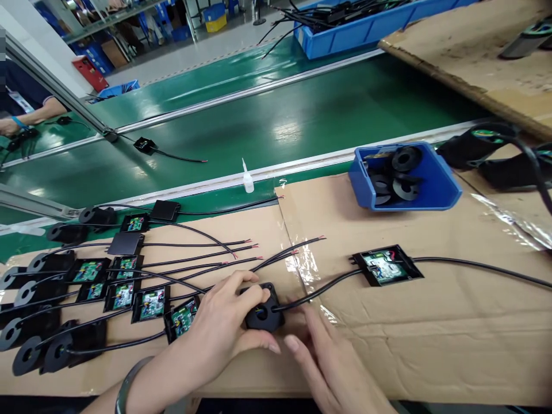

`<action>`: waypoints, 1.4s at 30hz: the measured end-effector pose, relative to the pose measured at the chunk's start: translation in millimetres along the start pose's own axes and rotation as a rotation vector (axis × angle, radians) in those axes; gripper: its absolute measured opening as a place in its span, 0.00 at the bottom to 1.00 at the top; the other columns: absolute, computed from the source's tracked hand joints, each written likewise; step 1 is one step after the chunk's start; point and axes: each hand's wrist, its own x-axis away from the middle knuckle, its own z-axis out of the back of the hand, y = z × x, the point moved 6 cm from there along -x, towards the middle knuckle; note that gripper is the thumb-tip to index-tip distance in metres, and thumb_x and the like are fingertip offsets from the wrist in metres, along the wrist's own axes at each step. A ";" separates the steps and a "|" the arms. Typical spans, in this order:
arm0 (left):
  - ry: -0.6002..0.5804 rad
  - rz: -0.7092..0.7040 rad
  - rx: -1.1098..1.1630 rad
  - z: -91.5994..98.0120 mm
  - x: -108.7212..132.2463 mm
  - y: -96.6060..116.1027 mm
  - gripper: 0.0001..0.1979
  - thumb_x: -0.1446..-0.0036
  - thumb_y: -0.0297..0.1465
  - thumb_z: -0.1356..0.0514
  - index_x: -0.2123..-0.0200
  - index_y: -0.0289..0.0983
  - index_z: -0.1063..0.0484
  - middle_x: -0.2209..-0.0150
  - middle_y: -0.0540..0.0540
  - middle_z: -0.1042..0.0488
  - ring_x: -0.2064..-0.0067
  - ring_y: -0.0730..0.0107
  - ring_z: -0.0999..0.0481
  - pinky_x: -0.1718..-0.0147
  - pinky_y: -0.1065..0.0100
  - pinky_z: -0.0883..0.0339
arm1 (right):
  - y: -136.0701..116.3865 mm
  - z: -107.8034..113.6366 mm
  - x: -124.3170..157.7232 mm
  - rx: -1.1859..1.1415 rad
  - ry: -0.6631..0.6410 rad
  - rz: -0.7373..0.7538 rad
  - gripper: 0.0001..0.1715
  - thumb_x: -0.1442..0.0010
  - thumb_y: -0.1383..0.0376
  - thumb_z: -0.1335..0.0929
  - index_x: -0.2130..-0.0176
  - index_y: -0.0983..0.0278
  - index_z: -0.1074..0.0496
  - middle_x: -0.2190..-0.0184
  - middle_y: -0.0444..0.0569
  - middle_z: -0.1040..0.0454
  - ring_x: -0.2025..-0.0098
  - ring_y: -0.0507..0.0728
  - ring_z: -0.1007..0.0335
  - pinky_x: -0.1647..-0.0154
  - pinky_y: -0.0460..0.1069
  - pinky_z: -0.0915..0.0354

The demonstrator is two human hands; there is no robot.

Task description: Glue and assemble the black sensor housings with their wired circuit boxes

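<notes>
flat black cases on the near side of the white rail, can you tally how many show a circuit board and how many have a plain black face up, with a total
Cases showing a circuit board: 8
Cases with a plain black face up: 2
Total: 10

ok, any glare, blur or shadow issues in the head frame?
Head view: bright reflections on the green belt; head view: white glints on the clear tape; head view: the right hand looks slightly soft near its fingertips, perhaps motion blur; head view: a soft shadow on the cardboard beside the blue bin.
</notes>
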 end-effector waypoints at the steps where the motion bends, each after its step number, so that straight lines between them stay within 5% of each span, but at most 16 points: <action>1: -0.006 -0.015 0.013 -1.0 -0.5 -1.3 0.24 0.51 0.48 0.34 0.57 0.39 0.32 0.50 0.43 0.32 0.50 0.56 0.28 0.56 0.57 0.28 | 0.5 -6.0 -0.7 0.001 0.026 -0.033 0.17 0.29 0.63 0.42 0.42 0.63 0.43 0.53 0.51 0.27 0.53 0.51 0.27 0.57 0.43 0.29; 3: -0.013 -0.042 0.025 -1.9 -1.7 -3.9 0.24 0.50 0.49 0.35 0.58 0.38 0.33 0.50 0.43 0.32 0.49 0.58 0.28 0.55 0.59 0.29 | 0.1 -15.1 -4.7 -0.029 0.095 -0.055 0.20 0.29 0.61 0.43 0.40 0.64 0.43 0.49 0.53 0.30 0.47 0.53 0.30 0.51 0.46 0.29; 8: -0.152 -0.008 0.250 2.5 -8.7 -12.9 0.29 0.53 0.51 0.33 0.54 0.39 0.33 0.53 0.46 0.30 0.53 0.64 0.28 0.56 0.65 0.32 | 3.9 -26.8 -9.9 -0.202 0.154 -0.124 0.17 0.31 0.61 0.39 0.45 0.63 0.38 0.52 0.53 0.29 0.50 0.56 0.29 0.53 0.49 0.28; 12: -0.355 0.127 0.400 6.8 -20.5 -22.3 0.18 0.37 0.39 0.40 0.45 0.44 0.34 0.50 0.49 0.29 0.49 0.69 0.29 0.50 0.68 0.35 | 7.7 -35.8 -4.8 -0.362 0.132 -0.211 0.18 0.31 0.61 0.40 0.44 0.61 0.39 0.49 0.55 0.32 0.47 0.59 0.31 0.48 0.54 0.29; 19: -0.591 0.217 0.521 -3.1 -41.5 -25.1 0.10 0.40 0.32 0.41 0.56 0.36 0.26 0.58 0.46 0.24 0.55 0.67 0.26 0.58 0.69 0.34 | 13.9 -61.3 7.8 -0.712 0.061 -0.385 0.22 0.30 0.57 0.40 0.40 0.59 0.43 0.42 0.59 0.40 0.56 0.57 0.27 0.69 0.48 0.25; 23: -0.690 0.319 0.630 -11.8 -44.2 -27.1 0.10 0.42 0.32 0.41 0.60 0.32 0.29 0.59 0.44 0.24 0.58 0.65 0.25 0.61 0.69 0.34 | 12.0 -70.6 11.8 -0.984 0.048 -0.504 0.25 0.31 0.53 0.40 0.39 0.56 0.45 0.40 0.58 0.44 0.62 0.53 0.28 0.64 0.50 0.23; 29: -0.734 0.360 0.719 -15.6 -50.4 -25.8 0.09 0.46 0.31 0.38 0.64 0.31 0.31 0.60 0.43 0.24 0.57 0.66 0.27 0.59 0.69 0.35 | 7.4 -72.0 10.9 -1.131 0.095 -0.558 0.25 0.32 0.54 0.38 0.39 0.54 0.42 0.37 0.56 0.49 0.55 0.57 0.30 0.59 0.54 0.24; 42: -0.710 0.277 0.337 -9.8 -53.0 -24.4 0.03 0.44 0.28 0.42 0.65 0.36 0.34 0.60 0.48 0.27 0.56 0.65 0.31 0.58 0.68 0.40 | 8.7 -70.4 2.5 -1.053 0.147 -0.511 0.23 0.32 0.56 0.37 0.40 0.55 0.37 0.42 0.56 0.47 0.56 0.55 0.33 0.70 0.47 0.24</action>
